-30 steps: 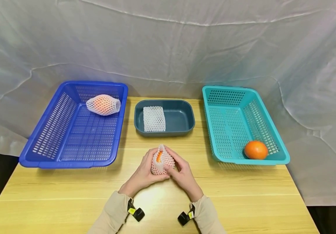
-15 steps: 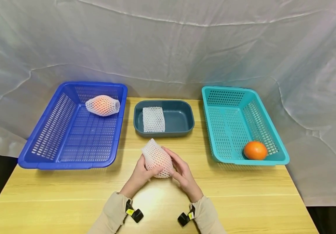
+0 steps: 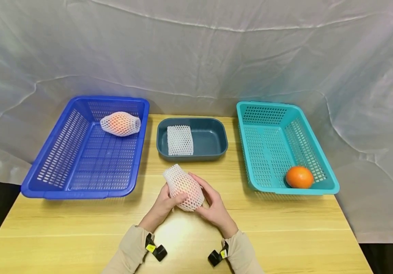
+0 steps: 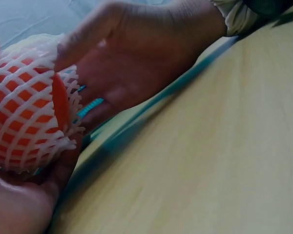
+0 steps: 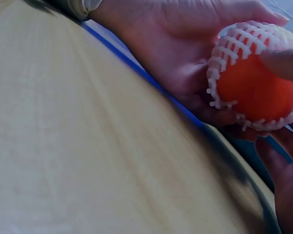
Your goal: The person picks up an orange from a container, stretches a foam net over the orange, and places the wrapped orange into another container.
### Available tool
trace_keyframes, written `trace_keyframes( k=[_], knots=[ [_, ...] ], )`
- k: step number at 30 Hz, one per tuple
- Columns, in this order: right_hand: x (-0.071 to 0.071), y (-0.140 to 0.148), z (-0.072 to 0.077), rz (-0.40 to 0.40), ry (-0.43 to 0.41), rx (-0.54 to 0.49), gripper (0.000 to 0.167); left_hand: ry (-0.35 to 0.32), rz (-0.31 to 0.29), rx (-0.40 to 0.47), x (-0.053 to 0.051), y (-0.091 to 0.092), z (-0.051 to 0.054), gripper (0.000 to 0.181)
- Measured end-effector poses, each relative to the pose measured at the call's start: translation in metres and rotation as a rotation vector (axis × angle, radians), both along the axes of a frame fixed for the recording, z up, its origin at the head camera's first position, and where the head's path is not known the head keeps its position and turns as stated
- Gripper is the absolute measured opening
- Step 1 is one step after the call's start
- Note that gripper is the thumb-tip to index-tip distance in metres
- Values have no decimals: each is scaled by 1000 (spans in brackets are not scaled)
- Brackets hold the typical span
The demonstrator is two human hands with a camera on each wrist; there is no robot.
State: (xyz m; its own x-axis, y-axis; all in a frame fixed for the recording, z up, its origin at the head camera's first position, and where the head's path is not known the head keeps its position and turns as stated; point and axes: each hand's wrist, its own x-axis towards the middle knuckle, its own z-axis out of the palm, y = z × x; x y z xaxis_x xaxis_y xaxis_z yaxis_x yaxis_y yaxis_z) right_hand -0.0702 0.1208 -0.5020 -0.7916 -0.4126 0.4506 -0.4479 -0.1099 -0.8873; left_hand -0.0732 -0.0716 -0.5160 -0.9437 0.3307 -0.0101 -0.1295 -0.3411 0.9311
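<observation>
Both hands hold an orange (image 3: 186, 192) in a white foam net sleeve, above the table in the head view. My left hand (image 3: 159, 208) grips its left side, thumb across the net. My right hand (image 3: 217, 210) holds the right side, fingers behind it and thumb near the lower end. The net's loose end (image 3: 175, 173) points up and left. In the right wrist view, bare peel (image 5: 246, 90) shows at the net's open end, with a digit touching it. A second netted orange (image 3: 120, 123) lies in the blue basket (image 3: 80, 193).
A dark teal tray (image 3: 210, 137) at the back middle contains a flat white foam net (image 3: 180, 140). On the right, a turquoise basket (image 3: 263, 152) has one bare orange (image 3: 299, 177) in its near right corner. A grey curtain (image 3: 196, 57) hangs behind the wooden table (image 3: 285, 228).
The netted orange has turned in my hands. Its net opening with peel showing faced up; now the net's loose end points up and left. My left thumb has moved onto the net.
</observation>
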Motion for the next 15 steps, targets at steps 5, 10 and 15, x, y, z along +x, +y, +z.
trace_keyframes(
  k=[5, 10, 15],
  knots=[
    [2, -1, 9, -47, -1, -11, 74, 26, -14, -8, -2, 0, 0, 80],
    [-2, 0, -3, -86, 19, -83, 69, 49, -29, 10, -3, 2, 0, 84],
    [-6, 2, -16, -126, 42, -141, 59, 60, -1, -16, -3, 4, 0, 96]
  ],
)
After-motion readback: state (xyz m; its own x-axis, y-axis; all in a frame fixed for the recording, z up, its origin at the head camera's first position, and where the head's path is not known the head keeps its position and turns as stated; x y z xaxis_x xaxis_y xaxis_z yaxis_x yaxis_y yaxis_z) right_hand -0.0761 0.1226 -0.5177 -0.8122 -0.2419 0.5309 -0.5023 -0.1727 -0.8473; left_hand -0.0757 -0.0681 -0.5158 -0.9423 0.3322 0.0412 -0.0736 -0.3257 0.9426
